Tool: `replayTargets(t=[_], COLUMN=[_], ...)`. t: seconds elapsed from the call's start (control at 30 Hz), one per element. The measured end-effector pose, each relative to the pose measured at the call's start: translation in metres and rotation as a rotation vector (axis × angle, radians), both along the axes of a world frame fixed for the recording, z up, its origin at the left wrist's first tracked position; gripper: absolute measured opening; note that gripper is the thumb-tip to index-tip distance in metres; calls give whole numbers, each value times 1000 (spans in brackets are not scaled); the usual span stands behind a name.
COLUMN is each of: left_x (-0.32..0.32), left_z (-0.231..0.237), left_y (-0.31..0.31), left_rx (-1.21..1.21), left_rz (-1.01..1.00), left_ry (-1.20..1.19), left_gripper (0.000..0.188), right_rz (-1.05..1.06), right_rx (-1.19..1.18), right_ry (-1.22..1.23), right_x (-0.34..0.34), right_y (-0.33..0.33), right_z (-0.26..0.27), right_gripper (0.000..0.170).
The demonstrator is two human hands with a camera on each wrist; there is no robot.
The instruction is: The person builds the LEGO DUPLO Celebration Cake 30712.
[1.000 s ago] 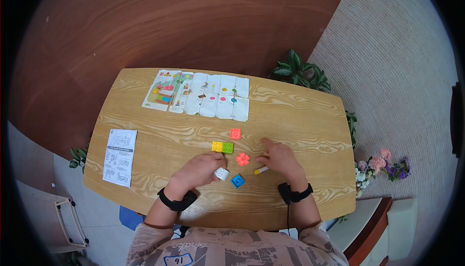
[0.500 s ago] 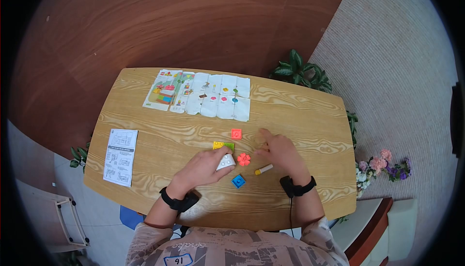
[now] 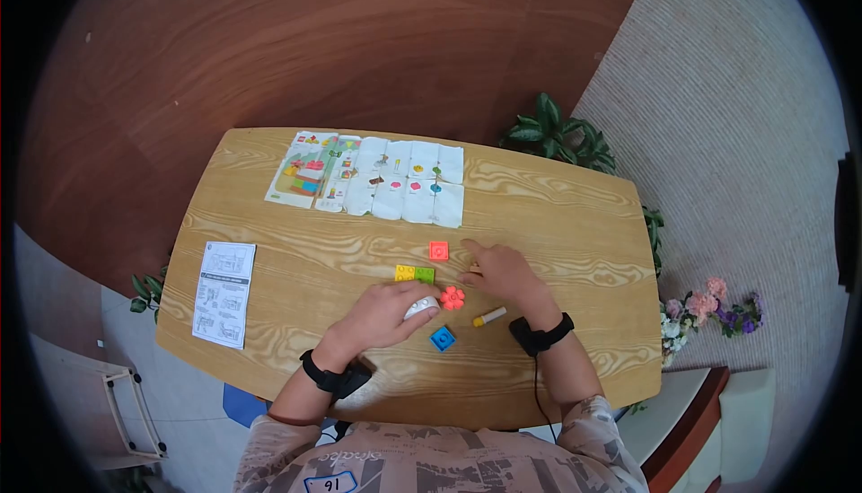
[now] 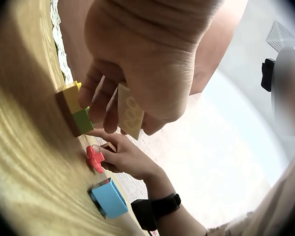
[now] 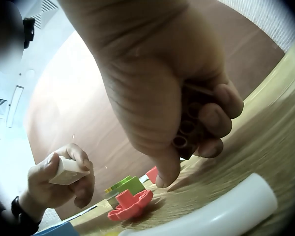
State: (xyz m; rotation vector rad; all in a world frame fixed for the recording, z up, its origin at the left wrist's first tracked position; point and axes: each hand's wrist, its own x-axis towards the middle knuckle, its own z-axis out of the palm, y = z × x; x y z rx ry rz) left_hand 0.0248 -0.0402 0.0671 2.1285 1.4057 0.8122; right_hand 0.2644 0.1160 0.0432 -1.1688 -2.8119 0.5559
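My left hand [image 3: 382, 313] grips a white studded brick [image 4: 130, 112] between thumb and fingers, just left of a coral-red flower piece [image 3: 452, 298]. My right hand [image 3: 510, 276] is on the flower's other side, its fingers curled round a dark brown studded brick [image 5: 186, 132]. Beyond the left fingers sit a yellow brick [image 3: 405, 272] and a green brick [image 3: 426, 274], side by side on a brown base in the left wrist view. A blue brick [image 3: 443, 339] lies nearer my body, and a white-and-yellow candle piece [image 3: 490, 316] lies below the right hand.
A coral square brick [image 3: 438, 250] stands farther back on the wooden table [image 3: 557, 215]. An unfolded picture leaflet [image 3: 386, 197] lies at the far side, and a printed sheet [image 3: 224, 294] at the left. Potted leaves [image 3: 561, 143] rise behind the table's far edge.
My left hand has carried the white brick rightward and away from my body, up to the flower. The right hand has shifted leftward, uncovering the candle piece. The loose pieces lie as before.
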Motion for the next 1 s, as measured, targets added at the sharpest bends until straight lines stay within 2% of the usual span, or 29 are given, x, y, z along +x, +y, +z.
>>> replayTargets(t=[0.23, 0.43, 0.63, 0.73, 0.83, 1.0], left_x=[2, 3, 3, 3, 2, 2], left_z=[-3, -5, -6, -8, -6, -3], left_y=[-1, 0, 0, 0, 0, -1], left_rx=[8, -26, -34, -29, -50, -71], left_rz=[26, 25, 14, 5, 8, 28], left_ry=[4, 1, 22, 20, 21, 4], left_gripper=[31, 31, 30, 30, 31, 30], right_rz=[81, 120, 85, 132, 176, 162], right_rx=[41, -72, 40, 52, 22, 22], right_ry=[101, 102, 215, 222, 105, 81], right_x=[-7, -23, -30, -40, -49, -50], right_y=[-3, -13, -20, -17, -9, -9], right_z=[-5, 10, 26, 37, 28, 13], right_gripper=[68, 67, 73, 67, 53, 34])
